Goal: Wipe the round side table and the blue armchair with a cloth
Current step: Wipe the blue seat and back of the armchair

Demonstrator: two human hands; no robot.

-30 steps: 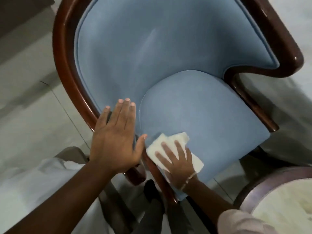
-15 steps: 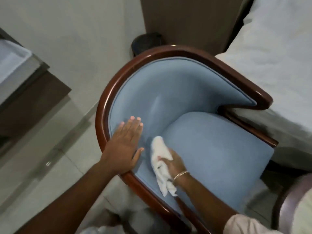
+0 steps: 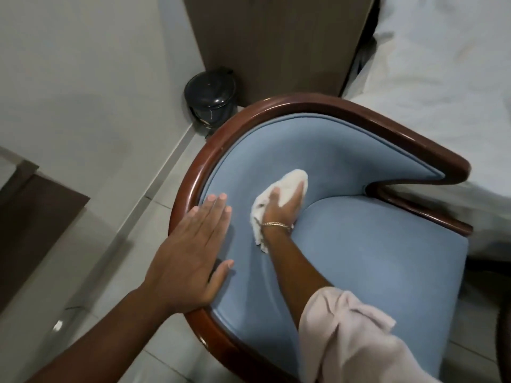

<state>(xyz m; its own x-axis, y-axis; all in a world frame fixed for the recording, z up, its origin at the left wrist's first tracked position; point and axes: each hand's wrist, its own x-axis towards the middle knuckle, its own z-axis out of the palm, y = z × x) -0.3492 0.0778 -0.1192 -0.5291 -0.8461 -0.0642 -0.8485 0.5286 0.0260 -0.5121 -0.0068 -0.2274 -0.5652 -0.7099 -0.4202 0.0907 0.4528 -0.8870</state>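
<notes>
The blue armchair [image 3: 373,258], with a curved dark wooden frame, fills the middle of the view. My right hand [image 3: 282,207] presses a white cloth [image 3: 290,179] against the inner backrest, just above the seat cushion's rear edge. A thin bracelet sits on that wrist. My left hand [image 3: 190,255] lies flat with fingers spread on the left inner arm of the chair, beside the wooden rim, holding nothing. The round side table shows only as a dark sliver [image 3: 504,341] at the right edge.
A small black pedal bin [image 3: 211,99] stands on the floor behind the chair against a brown panel. A bed with white sheets [image 3: 442,78] is at the right. Dark furniture [image 3: 33,217] sits at the left over a pale tiled floor.
My right hand has carried the cloth from the seat's front-left edge up onto the inner backrest. My left hand stays flat on the left arm. The camera has tilted up.
</notes>
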